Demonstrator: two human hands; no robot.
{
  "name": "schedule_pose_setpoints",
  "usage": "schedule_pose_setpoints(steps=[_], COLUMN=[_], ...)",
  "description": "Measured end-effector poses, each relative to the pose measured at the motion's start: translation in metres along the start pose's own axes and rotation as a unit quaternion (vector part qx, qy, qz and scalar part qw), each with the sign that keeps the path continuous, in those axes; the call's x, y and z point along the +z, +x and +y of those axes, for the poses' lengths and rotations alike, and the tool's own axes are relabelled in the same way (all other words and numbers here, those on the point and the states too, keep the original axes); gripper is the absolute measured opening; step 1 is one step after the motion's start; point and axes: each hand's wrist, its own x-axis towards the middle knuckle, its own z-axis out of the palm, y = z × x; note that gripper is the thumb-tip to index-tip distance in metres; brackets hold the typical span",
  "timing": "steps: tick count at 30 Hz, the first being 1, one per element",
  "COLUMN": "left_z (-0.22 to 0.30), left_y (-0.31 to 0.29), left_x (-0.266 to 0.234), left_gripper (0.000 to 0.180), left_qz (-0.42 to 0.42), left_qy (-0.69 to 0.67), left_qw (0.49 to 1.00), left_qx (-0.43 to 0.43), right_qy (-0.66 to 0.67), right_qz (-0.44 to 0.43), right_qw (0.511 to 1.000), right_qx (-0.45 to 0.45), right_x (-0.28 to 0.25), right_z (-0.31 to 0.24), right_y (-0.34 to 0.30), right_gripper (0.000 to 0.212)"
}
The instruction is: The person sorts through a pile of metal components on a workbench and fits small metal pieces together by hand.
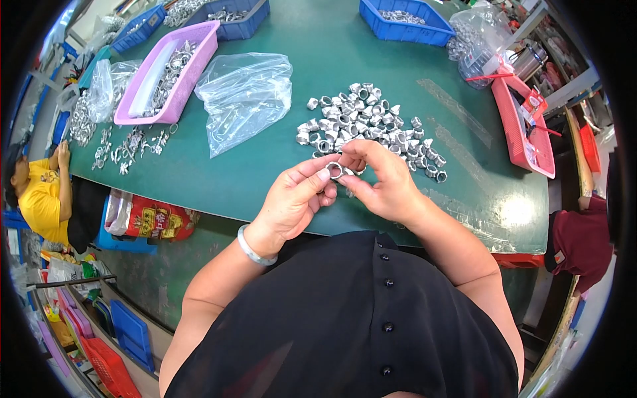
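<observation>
My left hand point(290, 196), with a pale bangle at its wrist, pinches a silver metal ring point(334, 171) between thumb and fingers. The ring's round opening faces up toward me. My right hand point(390, 184) meets it from the other side, thumb and fingertips closed on the ring's right edge. Whether a second small part sits between the right fingertips is too small to tell. Both hands are above the near edge of the green table point(318, 66). Just beyond them lies a loose pile of similar silver ring-shaped fittings point(371, 119).
A clear plastic bag point(245, 96) lies flat left of the pile. Beyond it stands a pink tray point(206, 46) of metal parts. Blue bins point(415, 34) line the far side; a pink basket point(541, 149) sits at right. People in yellow point(43, 199) and dark red point(584, 242) flank the table.
</observation>
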Motion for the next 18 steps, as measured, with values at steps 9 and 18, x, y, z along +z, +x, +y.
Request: schedule_pose_setpoints(steps=[9,18], left_z=[-0.004,0.0], left_y=[-0.004,-0.01], left_x=[-0.004,-0.01], left_gripper=[0.03,0.036], left_qz=[0.004,0.065], left_qy=[0.013,0.039], left_qw=[1.0,0.997], left_qx=[-0.025,-0.02], right_qy=[-0.051,-0.147], right_qz=[-0.031,-0.104], right_qw=[0.996,0.983], right_qx=[-0.071,-0.044], right_x=[0.002,-0.002], right_z=[-0.004,0.006], right_y=[0.003,-0.009], right_gripper=[0.033,0.022])
